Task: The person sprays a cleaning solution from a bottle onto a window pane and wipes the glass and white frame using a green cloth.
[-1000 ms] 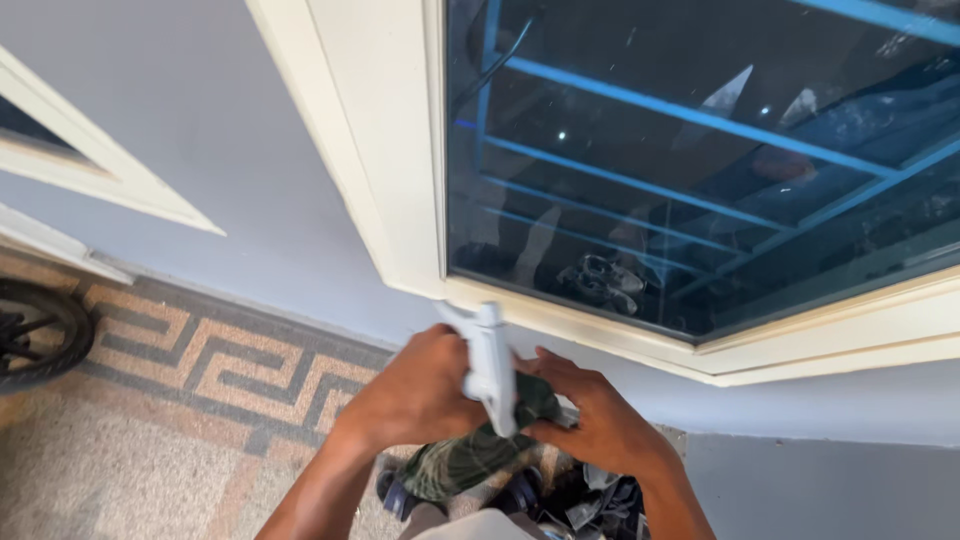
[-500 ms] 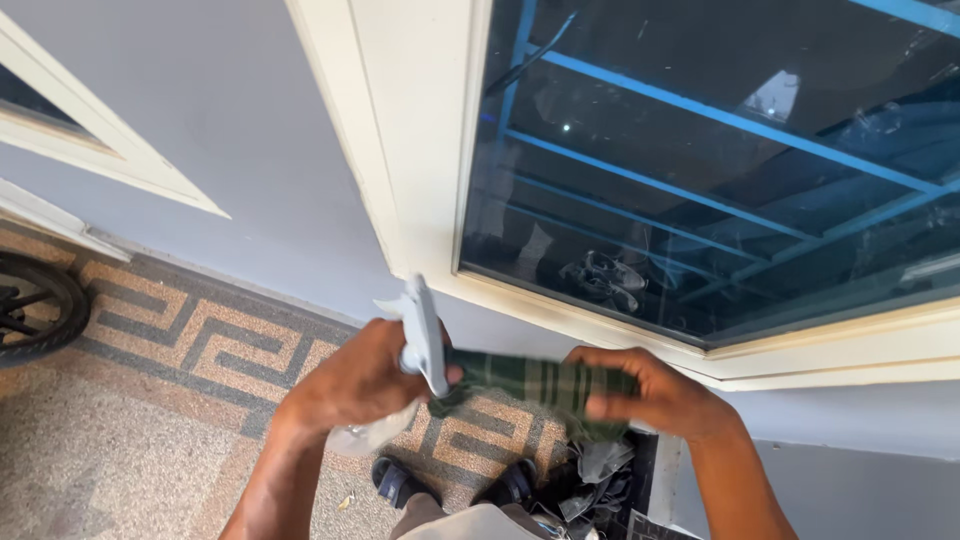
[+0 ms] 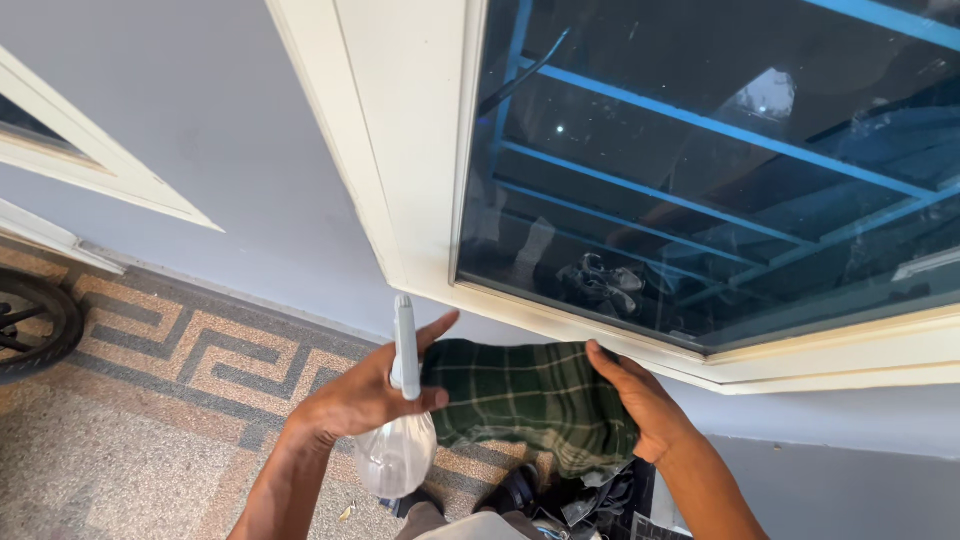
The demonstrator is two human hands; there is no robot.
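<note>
holding green plaid cloth [image 3: 530,400], left hand [image 3: 365,395] gripping spray bottle [image 3: 400,440], right hand [image 3: 640,405]

The left hand [image 3: 365,395] grips the neck of a clear spray bottle [image 3: 400,440], its white nozzle pointing up, and pinches one edge of a green plaid cloth [image 3: 530,400]. The right hand [image 3: 640,405] holds the cloth's other edge, stretching it flat between both hands. Just above is a tinted window pane [image 3: 720,180] in a cream frame [image 3: 400,150]. Below lies a patterned floor [image 3: 150,400], with a dark tyre [image 3: 40,325] at the left edge.
</note>
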